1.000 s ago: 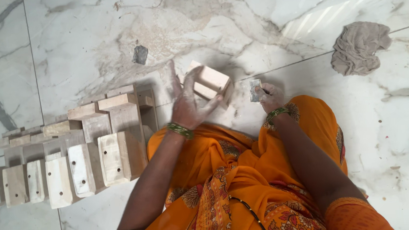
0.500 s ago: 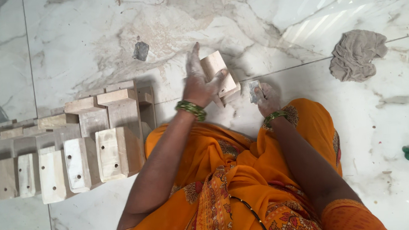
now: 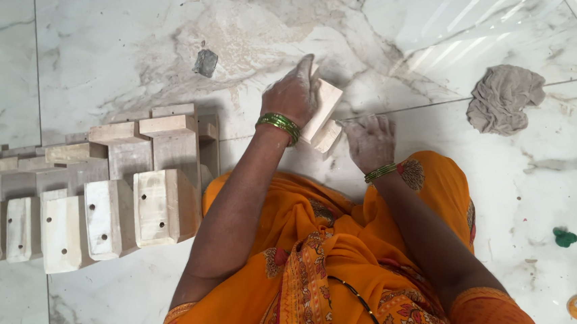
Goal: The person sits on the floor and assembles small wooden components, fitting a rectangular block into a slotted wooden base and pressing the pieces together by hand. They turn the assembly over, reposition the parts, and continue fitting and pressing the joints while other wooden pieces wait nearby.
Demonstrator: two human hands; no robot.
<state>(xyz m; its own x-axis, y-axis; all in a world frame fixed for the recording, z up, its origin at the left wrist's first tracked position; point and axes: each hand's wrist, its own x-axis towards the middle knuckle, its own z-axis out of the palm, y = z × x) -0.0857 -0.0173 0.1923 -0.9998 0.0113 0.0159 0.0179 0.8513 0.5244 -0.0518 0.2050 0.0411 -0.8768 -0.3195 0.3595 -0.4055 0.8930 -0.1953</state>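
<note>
1. Wooden block (image 3: pixel 322 112), pale and rectangular, sits tilted in the left hand (image 3: pixel 292 95), whose fingers curl over its top edge, above the marble floor (image 3: pixel 126 65).
2. Right hand (image 3: pixel 370 141) rests just beside the block's lower end, dusty and knuckles up; whether it holds anything I cannot tell.
3. Green bangles (image 3: pixel 279 125) ring the left wrist.
4. Rows of similar wooden blocks (image 3: pixel 108 195) with drilled holes stand to the left, near the orange garment (image 3: pixel 322 261).
5. A crumpled grey rag (image 3: pixel 504 99) lies well apart to the right, and a small dark scrap (image 3: pixel 205 62) lies further up the floor.
</note>
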